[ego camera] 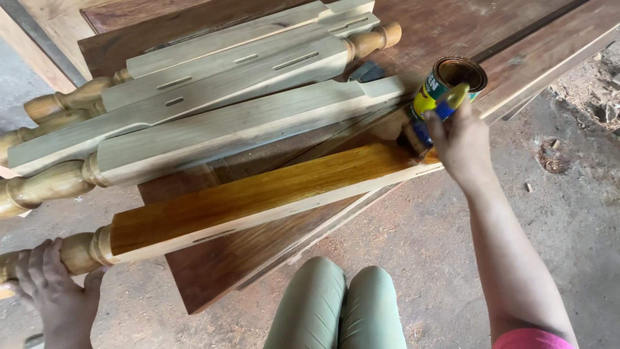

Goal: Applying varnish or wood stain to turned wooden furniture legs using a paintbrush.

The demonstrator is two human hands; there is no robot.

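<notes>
Head view, looking down: nearest are the person's knees (339, 304) in green, over a dusty floor (439, 239). At the worktop's near left corner, the left hand (55, 294) has its grip clamped round the turned end of a stained leg (258, 194), which lies along the near edge of the worktop (213, 271). At that leg's right end, the right hand (462, 145) closes its grip on a brush (445, 103) with a yellow and blue handle, bristles on the wood. Just beyond stands an open can (455, 74). Farther back lie bare legs (219, 97), side by side.
</notes>
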